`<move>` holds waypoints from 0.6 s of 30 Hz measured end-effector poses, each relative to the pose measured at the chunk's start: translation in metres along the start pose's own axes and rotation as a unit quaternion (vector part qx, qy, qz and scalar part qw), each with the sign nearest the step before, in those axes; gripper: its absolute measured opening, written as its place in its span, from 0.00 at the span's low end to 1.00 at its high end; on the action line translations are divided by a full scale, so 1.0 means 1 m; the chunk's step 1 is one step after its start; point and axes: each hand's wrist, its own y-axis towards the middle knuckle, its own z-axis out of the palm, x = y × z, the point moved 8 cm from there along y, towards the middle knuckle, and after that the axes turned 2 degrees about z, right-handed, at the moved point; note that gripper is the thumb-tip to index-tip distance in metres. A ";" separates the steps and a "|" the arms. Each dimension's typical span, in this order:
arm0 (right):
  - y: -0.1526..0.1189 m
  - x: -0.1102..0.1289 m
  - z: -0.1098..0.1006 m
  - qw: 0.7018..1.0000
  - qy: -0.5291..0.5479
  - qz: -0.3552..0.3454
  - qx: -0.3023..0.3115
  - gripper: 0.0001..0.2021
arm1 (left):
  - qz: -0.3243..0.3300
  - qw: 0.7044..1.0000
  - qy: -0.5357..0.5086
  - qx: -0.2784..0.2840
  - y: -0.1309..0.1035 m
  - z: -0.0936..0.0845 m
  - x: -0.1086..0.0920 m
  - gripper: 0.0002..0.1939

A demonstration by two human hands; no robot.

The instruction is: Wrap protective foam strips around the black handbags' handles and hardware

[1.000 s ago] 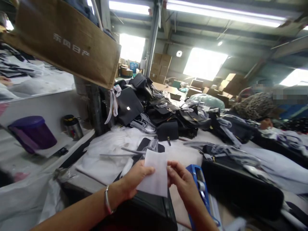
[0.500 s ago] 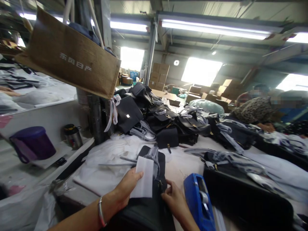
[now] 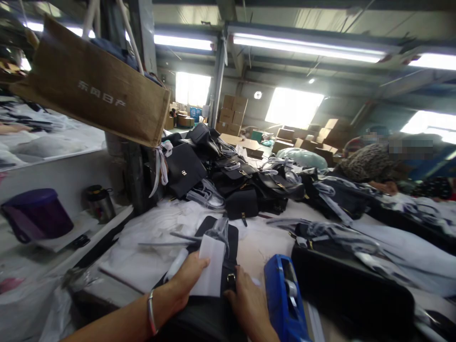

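A black bag (image 3: pixel 210 316) lies in front of me, its flap reaching away over the white table. My left hand (image 3: pixel 190 274), with a bracelet at the wrist, pinches a white foam sheet (image 3: pixel 211 268) over the bag. At the bag's right edge, my right hand (image 3: pixel 247 297) has its fingers bent around the strap by a small metal buckle (image 3: pixel 231 277); the fingertips are partly hidden. Clear plastic wrapping (image 3: pixel 221 230) covers a part near the flap's top. Just right of my right hand stands a blue tape dispenser (image 3: pixel 285 299).
Black bags (image 3: pixel 242 202) are heaped at the back. A large black bag (image 3: pixel 349 285) lies on the right. White sheets (image 3: pixel 142 242) cover the table's left. A brown bag (image 3: pixel 96 90) hangs upper left; a person (image 3: pixel 370 159) bends over the table at far right.
The view has shifted slightly to the right. My right hand has moved up along the strap at the buckle, its fingers now over the bag's edge. My left hand still holds the foam sheet.
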 end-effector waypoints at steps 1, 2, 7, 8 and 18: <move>0.005 0.000 0.005 1.000 0.020 0.009 0.008 0.33 | -0.002 1.000 0.001 0.001 0.000 0.000 0.000 0.12; 0.010 -0.002 0.009 0.998 0.050 0.020 0.018 0.34 | -0.005 1.000 0.001 0.001 -0.001 0.000 0.001 0.12; 0.024 -0.014 0.008 0.980 0.191 0.020 0.045 0.28 | -0.008 1.000 0.001 -0.025 0.000 -0.003 0.001 0.12; 0.023 -0.014 0.002 0.969 0.243 0.009 0.044 0.26 | -0.003 1.000 -0.003 -0.026 0.001 -0.002 0.000 0.12; 0.001 0.007 -0.090 0.938 0.332 -0.095 -0.020 0.18 | -0.020 0.994 -0.027 0.108 0.004 0.077 0.000 0.10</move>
